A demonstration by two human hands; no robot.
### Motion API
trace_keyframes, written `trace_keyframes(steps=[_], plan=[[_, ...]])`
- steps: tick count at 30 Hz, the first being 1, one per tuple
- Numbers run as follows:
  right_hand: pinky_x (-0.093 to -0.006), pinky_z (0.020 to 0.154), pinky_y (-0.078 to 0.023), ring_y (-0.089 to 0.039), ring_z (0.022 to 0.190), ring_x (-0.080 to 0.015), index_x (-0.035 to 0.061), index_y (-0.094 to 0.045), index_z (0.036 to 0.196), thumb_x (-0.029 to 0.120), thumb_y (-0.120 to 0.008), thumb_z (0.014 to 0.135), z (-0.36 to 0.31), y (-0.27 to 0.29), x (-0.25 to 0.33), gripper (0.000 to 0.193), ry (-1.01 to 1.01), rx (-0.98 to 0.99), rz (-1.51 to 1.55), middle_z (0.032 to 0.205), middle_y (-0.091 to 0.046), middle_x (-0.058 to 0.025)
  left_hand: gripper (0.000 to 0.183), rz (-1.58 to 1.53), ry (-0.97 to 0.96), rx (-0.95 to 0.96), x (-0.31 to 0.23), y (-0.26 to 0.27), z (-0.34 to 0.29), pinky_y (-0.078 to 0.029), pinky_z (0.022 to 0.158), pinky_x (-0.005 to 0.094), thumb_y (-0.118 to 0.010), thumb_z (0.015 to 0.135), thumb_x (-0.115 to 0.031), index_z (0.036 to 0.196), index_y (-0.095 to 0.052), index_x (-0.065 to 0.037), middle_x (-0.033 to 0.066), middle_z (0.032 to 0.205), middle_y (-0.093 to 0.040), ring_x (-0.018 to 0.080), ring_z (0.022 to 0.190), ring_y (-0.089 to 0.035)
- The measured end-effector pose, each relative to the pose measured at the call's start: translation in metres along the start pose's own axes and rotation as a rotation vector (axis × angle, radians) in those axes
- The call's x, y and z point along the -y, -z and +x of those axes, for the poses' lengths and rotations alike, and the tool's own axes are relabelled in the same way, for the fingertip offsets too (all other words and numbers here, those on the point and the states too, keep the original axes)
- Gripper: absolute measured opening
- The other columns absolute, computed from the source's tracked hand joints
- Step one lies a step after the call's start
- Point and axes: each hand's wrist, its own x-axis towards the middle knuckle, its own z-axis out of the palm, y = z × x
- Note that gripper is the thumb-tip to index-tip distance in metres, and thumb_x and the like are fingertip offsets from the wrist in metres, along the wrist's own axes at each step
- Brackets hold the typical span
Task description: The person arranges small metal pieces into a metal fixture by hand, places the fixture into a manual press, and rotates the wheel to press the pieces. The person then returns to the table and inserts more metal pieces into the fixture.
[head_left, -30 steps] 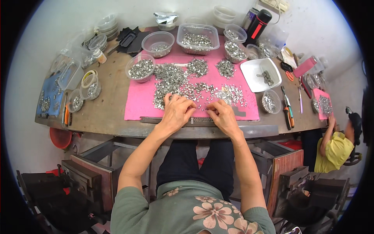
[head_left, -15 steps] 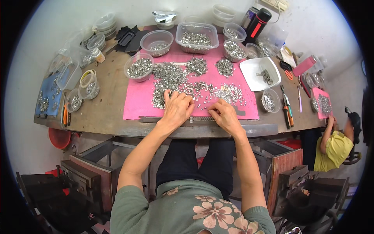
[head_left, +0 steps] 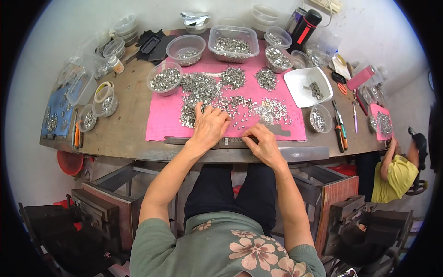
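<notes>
My left hand (head_left: 211,125) is bent over the near edge of a heap of small silvery metal pieces (head_left: 199,90). Its outer finger stands apart, while the thumb and index finger curl down beside a narrow dark metal bar (head_left: 177,140); whatever they pinch is hidden. Thumb and forefinger of my right hand (head_left: 261,142) are closed together at the right part of the bar, and the tiny thing between them cannot be made out. Between both hands a row of small metal links (head_left: 233,142) lies along the bar.
A pink ribbed mat (head_left: 161,122) carries more heaps. Tubs of metal pieces (head_left: 165,79) and a white tray (head_left: 295,87) stand around it. Orange-handled pliers (head_left: 341,134) lie at right, near a black bottle (head_left: 306,30). A co-worker in yellow (head_left: 393,177) sits far right.
My right hand has shifted slightly left and toward me, its fingers now lower over the bar and covering more of the link row. My left hand has barely moved.
</notes>
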Motion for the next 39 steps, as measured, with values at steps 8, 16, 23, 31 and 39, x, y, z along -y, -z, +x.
trace_keyframes(steps=[8, 16, 23, 31, 39], plan=[[-0.0409, 0.076, -0.049, -0.061, 0.083, -0.0308, 0.001, -0.07, 0.089, 0.003, -0.075, 0.081, -0.001, -0.002, -0.004, 0.009, -0.005, -0.023, 0.024, 0.087, -0.066, -0.0119, 0.009, -0.193, -0.004, -0.089, -0.03, 0.007, -0.02, -0.032, 0.105, 0.0539, -0.076, 0.086, -0.014, 0.09, -0.068, -0.012, 0.0012, 0.086, -0.061, 0.0223, 0.088, -0.059], [-0.0407, 0.074, -0.051, -0.062, 0.081, -0.0306, 0.0007, -0.072, 0.091, 0.003, -0.074, 0.082, -0.003, -0.005, -0.007, 0.009, 0.038, -0.061, 0.049, 0.086, -0.066, -0.0115, 0.014, -0.209, -0.028, -0.107, -0.042, 0.0, -0.031, -0.035, 0.106, 0.0495, -0.079, 0.084, -0.014, 0.095, -0.071, -0.009, 0.0028, 0.086, -0.063, 0.023, 0.087, -0.06], [-0.0457, 0.07, -0.051, -0.065, 0.078, -0.0346, 0.0008, -0.067, 0.087, 0.011, -0.077, 0.083, 0.022, -0.011, -0.004, 0.014, -0.202, -0.062, -0.096, 0.083, -0.064, -0.014, 0.013, -0.259, -0.027, -0.093, -0.038, 0.001, -0.031, -0.036, 0.105, 0.0482, -0.079, 0.084, -0.013, 0.095, -0.072, -0.009, 0.0035, 0.085, -0.063, 0.023, 0.087, -0.061], [-0.0476, 0.072, -0.052, -0.066, 0.081, -0.0374, 0.0016, -0.064, 0.085, 0.014, -0.078, 0.082, 0.023, -0.013, -0.012, 0.019, -0.169, -0.009, -0.211, 0.085, -0.064, -0.0152, 0.013, -0.092, 0.099, -0.067, -0.019, 0.003, -0.01, -0.029, 0.107, 0.0541, -0.079, 0.085, -0.023, 0.092, -0.073, -0.013, 0.0013, 0.084, -0.064, 0.0225, 0.09, -0.059], [-0.0475, 0.071, -0.052, -0.066, 0.08, -0.0368, 0.0003, -0.064, 0.085, 0.011, -0.074, 0.083, 0.024, -0.01, -0.01, 0.015, -0.183, -0.006, -0.183, 0.084, -0.064, -0.0153, 0.013, -0.033, 0.048, -0.03, -0.012, -0.01, 0.0, -0.032, 0.099, 0.0527, -0.079, 0.081, -0.022, 0.084, -0.07, -0.014, 0.003, 0.083, -0.061, 0.0252, 0.088, -0.056]])
